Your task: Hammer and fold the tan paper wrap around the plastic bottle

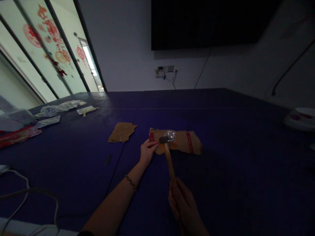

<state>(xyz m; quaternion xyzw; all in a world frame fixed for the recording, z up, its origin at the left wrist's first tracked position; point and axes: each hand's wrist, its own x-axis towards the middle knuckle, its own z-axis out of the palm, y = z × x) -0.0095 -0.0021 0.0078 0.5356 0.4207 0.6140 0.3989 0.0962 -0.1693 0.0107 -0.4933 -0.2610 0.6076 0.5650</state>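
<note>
A hammer (169,162) with a wooden handle is in the grip of my right hand (183,200). Its dark metal head lies over the left part of a brown cardboard piece (182,141), which has red bands and shiny clear tape on it. My left hand (148,151) is at the left end of the cardboard, thumb and fingertips pinched together right beside the hammer head. Whatever those fingertips hold, if anything, is hidden or too small to make out.
On the purple table (221,183), a stack of brown sheets (122,132) and a few thin dark nail-like pieces (107,160) lie left of the cardboard. Plastic packets (59,108) are at the far left, white cables (27,186) near left, bowls (301,118) at the right.
</note>
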